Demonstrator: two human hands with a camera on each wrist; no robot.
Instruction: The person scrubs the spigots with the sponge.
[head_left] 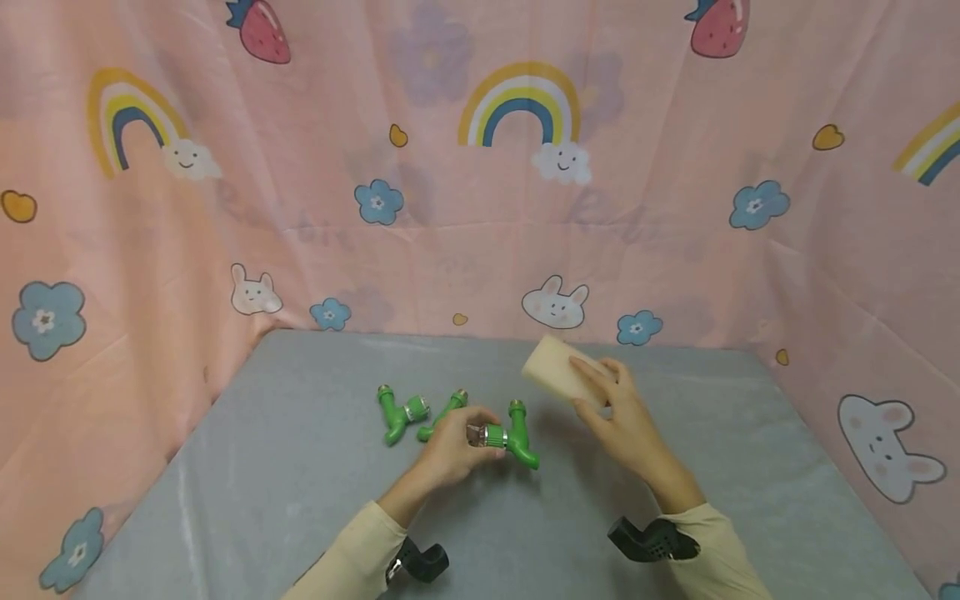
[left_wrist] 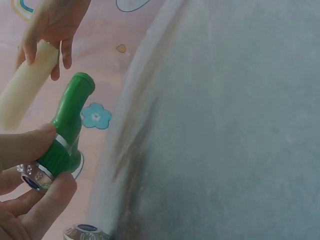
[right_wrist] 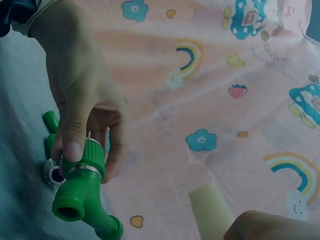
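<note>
My left hand (head_left: pixel 452 447) holds a green plastic tap (head_left: pixel 519 440) up over the table by its silvery-and-green knob end. Thumb and fingers pinch that end in the left wrist view, where the tap's green body (left_wrist: pixel 70 107) points away from the palm. In my right hand (head_left: pixel 628 427) is a cream-coloured sponge block (head_left: pixel 557 367), gripped between thumb and fingers and raised to the right of the tap. Sponge and tap are apart. The right wrist view shows the tap's threaded opening (right_wrist: pixel 68 209) and only part of the sponge (right_wrist: pixel 210 209).
Two more green taps lie on the grey tabletop (head_left: pixel 300 500): one (head_left: pixel 397 414) at the left, another (head_left: pixel 452 404) partly hidden behind my left hand. A pink printed curtain (head_left: pixel 465 250) encloses the table's back and sides. Dark devices (head_left: pixel 652 540) are worn at both wrists.
</note>
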